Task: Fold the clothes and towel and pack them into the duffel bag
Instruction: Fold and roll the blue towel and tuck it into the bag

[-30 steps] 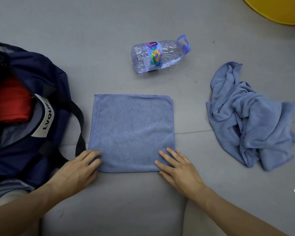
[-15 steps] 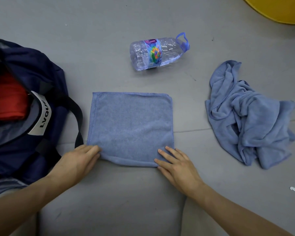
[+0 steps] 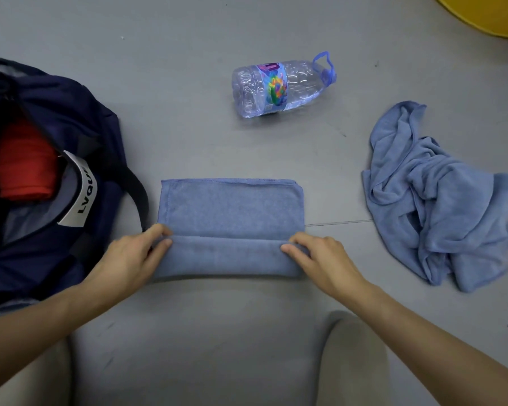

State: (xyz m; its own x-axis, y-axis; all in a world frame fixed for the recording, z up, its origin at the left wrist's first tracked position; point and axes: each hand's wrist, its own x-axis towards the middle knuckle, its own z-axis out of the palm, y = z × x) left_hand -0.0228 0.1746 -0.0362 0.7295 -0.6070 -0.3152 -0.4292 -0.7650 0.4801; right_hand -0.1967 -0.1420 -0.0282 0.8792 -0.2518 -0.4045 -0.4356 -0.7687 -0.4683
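1. The duffel bag (image 3: 41, 171) lies open at the left edge of the floor (image 3: 188, 39), a red folded garment (image 3: 24, 162) already inside and a white label (image 3: 78, 190) at its mouth; one dark strap (image 3: 138, 194) arcs toward the towel.
2. The left hand (image 3: 129, 259) pinches the left end of the rolled near edge of the blue towel (image 3: 232, 206), thumb on top and fingers curled under.
3. The towel lies flat in the middle of the floor, directly ahead of both hands, its long axis running left to right; the near strip is turned over into a fold, the far part is flat.
4. The right hand (image 3: 320, 259) grips the right end of the same fold in the same way, so both hands are equally near.
5. Nothing blocks a further roll away from the body; a plastic bottle (image 3: 282, 86) lies on its side well beyond the far edge.
6. A crumpled blue cloth (image 3: 434, 197) waits unfolded at the right, with a yellow object (image 3: 487, 13) in the far right corner.
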